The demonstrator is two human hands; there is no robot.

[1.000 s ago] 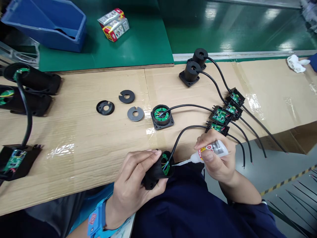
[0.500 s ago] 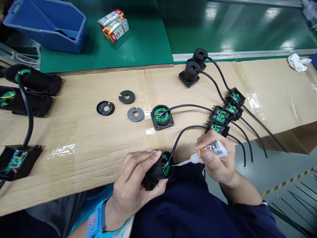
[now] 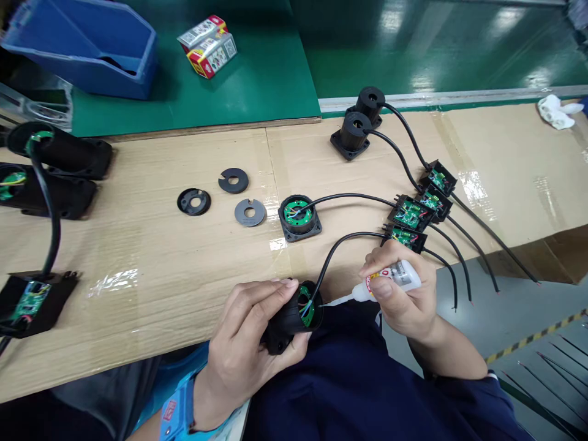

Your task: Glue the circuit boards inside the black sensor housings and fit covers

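Observation:
My left hand (image 3: 257, 337) is wrapped round a black cylindrical housing (image 3: 287, 321), tilted so its open end faces right. Inside that end sits a green circuit board (image 3: 305, 306) with thin coloured wires. A black cable (image 3: 335, 248) runs from it to a small box holding a circuit board (image 3: 404, 236). In my right hand (image 3: 402, 291) is a white glue bottle (image 3: 388, 278), its thin nozzle at the rim of the housing. Past my hands, another housing (image 3: 299, 218) stands upright on the table with its board showing.
Three notched discs, one of them grey (image 3: 250, 212), lie left of centre. Two more housings (image 3: 353, 131) stand at the back, cabled to boxes. Larger black housings (image 3: 68, 153) are at far left. Behind are a blue bin (image 3: 87, 49) and a small carton (image 3: 209, 46).
Almost nothing differs. The view has shifted very slightly; both hands, the housing and the glue bottle keep the same pose, with the nozzle still at the rim.

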